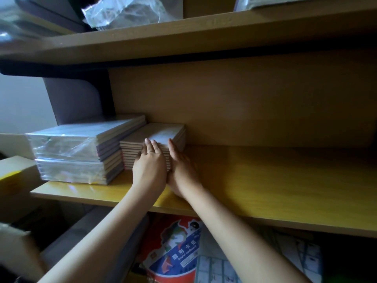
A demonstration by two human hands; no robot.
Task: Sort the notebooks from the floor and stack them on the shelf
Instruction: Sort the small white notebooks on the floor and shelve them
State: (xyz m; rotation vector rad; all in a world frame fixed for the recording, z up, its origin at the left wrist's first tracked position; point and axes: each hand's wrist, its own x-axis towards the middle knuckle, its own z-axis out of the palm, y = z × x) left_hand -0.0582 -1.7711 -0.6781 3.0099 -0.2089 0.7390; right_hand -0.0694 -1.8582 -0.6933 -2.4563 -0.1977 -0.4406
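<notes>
Tan notebooks (pixel 155 135) stacked flat, edges aligned.

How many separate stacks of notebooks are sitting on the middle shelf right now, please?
2. The plastic-wrapped stack sits at the shelf's left end; the smaller unwrapped stack stands immediately right of it, between both hands. Nothing seems hidden.
</notes>
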